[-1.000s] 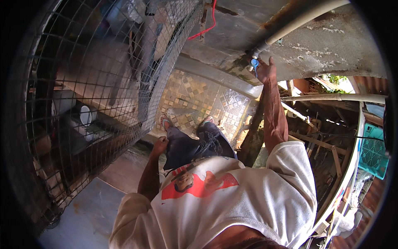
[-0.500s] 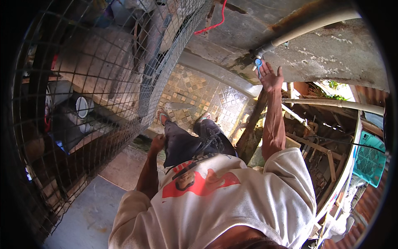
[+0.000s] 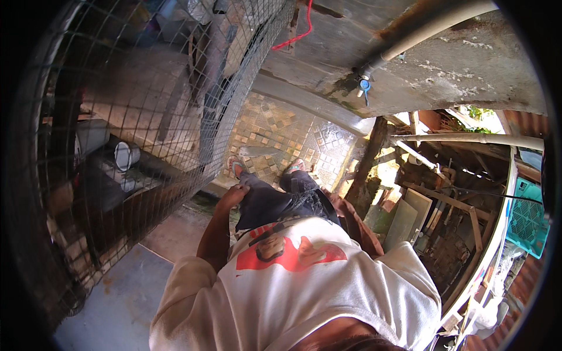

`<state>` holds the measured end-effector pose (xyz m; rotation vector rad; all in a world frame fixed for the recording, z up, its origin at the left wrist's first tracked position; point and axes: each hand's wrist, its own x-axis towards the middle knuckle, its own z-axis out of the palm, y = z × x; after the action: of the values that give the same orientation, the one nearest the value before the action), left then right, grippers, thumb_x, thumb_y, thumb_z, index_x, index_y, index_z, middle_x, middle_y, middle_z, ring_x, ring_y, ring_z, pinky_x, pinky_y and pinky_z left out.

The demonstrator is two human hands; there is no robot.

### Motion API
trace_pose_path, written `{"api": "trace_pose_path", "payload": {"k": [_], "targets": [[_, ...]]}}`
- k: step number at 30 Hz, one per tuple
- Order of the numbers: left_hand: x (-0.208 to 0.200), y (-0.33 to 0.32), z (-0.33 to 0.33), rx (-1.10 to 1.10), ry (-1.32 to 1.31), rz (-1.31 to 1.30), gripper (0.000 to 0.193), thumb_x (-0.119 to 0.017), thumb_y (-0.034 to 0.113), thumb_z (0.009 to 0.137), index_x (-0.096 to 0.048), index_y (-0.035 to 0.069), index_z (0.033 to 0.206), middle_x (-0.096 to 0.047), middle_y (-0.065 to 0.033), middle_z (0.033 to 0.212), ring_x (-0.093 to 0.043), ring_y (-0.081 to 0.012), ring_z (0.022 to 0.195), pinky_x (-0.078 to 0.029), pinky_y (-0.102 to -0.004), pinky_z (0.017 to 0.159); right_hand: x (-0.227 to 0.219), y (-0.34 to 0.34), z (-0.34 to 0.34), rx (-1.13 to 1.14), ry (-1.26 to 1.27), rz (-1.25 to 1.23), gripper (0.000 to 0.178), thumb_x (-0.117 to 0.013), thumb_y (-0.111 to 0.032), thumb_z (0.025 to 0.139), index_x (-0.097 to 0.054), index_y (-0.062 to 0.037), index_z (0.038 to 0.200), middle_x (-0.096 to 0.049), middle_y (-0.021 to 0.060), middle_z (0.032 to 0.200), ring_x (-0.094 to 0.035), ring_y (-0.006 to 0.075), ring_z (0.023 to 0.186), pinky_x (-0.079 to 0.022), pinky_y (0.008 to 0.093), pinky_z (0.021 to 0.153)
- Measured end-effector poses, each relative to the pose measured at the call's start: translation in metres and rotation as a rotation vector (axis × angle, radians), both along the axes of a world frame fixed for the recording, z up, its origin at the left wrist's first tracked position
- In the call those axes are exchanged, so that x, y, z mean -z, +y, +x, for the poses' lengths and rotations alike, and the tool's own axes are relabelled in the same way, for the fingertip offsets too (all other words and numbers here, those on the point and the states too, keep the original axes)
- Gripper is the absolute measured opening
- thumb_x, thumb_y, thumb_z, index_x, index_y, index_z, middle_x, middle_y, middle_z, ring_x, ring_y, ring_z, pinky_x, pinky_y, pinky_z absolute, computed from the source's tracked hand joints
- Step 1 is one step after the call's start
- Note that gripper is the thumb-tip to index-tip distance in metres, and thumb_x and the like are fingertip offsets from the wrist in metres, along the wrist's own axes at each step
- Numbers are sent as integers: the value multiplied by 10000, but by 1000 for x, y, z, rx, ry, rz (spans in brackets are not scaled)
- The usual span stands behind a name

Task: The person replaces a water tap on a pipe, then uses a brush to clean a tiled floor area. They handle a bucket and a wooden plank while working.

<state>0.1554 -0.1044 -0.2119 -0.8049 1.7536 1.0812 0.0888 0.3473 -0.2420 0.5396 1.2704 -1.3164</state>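
Note:
My left hand (image 3: 235, 194) is closed at the side of my dark trousers (image 3: 263, 202), with its fingers bent against the cloth at the left thigh. On the other side, my right hand (image 3: 336, 203) rests by the right thigh; its fingers are partly hidden against the trousers. A tap with a blue lever handle (image 3: 365, 85) sticks out of the concrete wall ahead, and neither hand touches it. The tap joins a pale pipe (image 3: 433, 29) running along the wall. My sandalled feet (image 3: 295, 166) stand on patterned tiles.
Wire mesh (image 3: 158, 117) rises close on my left, with a white cup-like container (image 3: 125, 155) behind it. Wooden boards and posts (image 3: 374, 158) stand at the right, and a turquoise plastic crate (image 3: 525, 216) sits farther right. A red cord (image 3: 301, 35) hangs on the wall ahead.
My right hand has dropped from beside the tap, where it was open with its palm up, down to my right thigh. My left hand stays at the left thigh.

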Motion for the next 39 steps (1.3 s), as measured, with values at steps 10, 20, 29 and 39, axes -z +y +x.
{"api": "trace_pose_path", "payload": {"k": [10,20,29,39], "targets": [[-95,5,-25,131,-326,117,905,-510,759,883,-491,63,1461,-602,-216,1347,-640,-389,1153,-610,-493,805,27,-21,-19,-423,154,55,333,-614,-362,967,-694,-64,1095,-721,78,954,-684,175,868,-548,327,729],[-52,-50,-11,113,-254,70,738,-654,587,872,-587,41,1364,-618,-242,1317,-661,-376,1129,-606,-525,802,-11,-88,-58,-889,503,240,235,-634,-237,912,-718,-34,995,-740,101,871,-723,210,761,-587,354,628],[-43,-128,-25,225,-142,92,642,-741,507,810,-680,40,1246,-689,-211,1205,-716,-355,991,-608,-500,774,-48,-198,-75,-1170,584,398,288,-623,-219,899,-741,44,900,-762,167,833,-757,263,688,-627,372,576],[-48,-226,18,89,-9,12,681,-765,534,780,-694,8,1207,-721,-179,1154,-743,-332,905,-626,-447,731,31,-265,-68,-1342,1331,112,271,-652,-184,832,-738,13,998,-738,196,992,-738,312,912,-587,416,738]]}}
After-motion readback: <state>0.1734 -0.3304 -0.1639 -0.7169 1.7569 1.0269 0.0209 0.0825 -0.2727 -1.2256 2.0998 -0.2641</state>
